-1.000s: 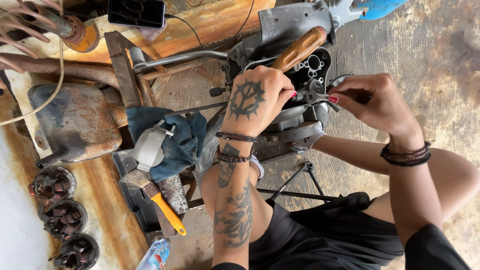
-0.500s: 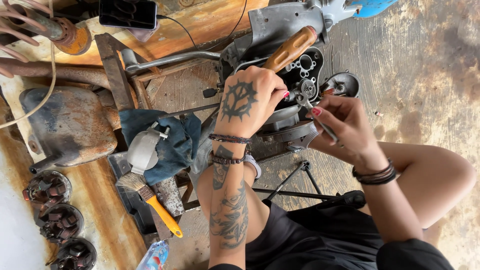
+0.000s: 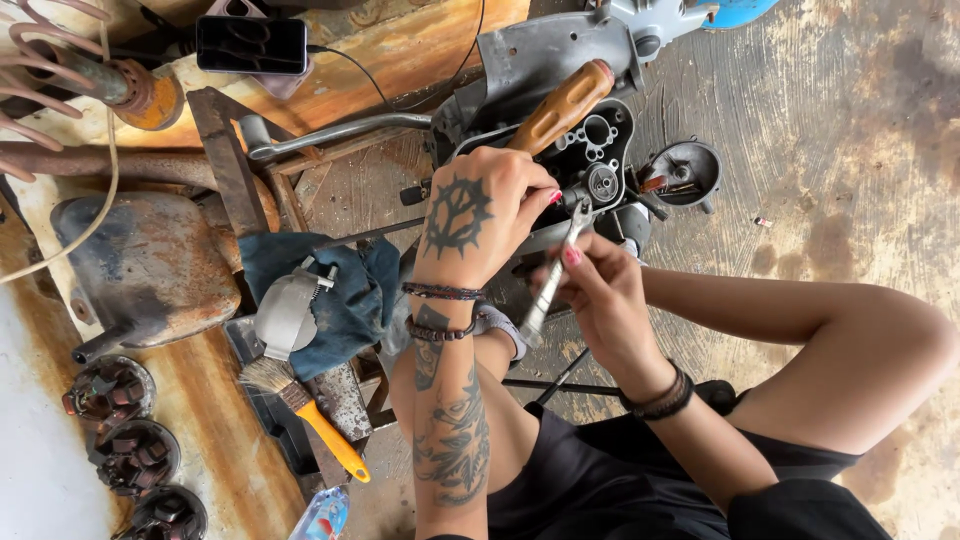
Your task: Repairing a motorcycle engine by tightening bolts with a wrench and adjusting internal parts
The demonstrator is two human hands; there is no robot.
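My tattooed left hand [image 3: 480, 215] is closed around a tool with a wooden handle [image 3: 560, 105], whose tip goes into a dark engine casing [image 3: 590, 150]. My right hand [image 3: 600, 295] grips a pair of metal pliers [image 3: 552, 275], with the jaws at a round part in the casing, just beside my left fingers. A small round metal cover [image 3: 685, 170] lies to the right of the casing. I sit on the floor with my knee bent to the right.
A blue rag [image 3: 350, 290] with a grey metal part [image 3: 285, 315] lies on the left. A brush with an orange handle [image 3: 305, 415], a rusty tank [image 3: 145, 265], three round wound coils [image 3: 125, 450] and a phone [image 3: 250, 42] are around. Stained concrete floor [image 3: 850, 130] on the right.
My right hand has drawn back from the right of the casing towards me and now holds the pliers upright under my left hand. The left hand stays on the wooden-handled tool.
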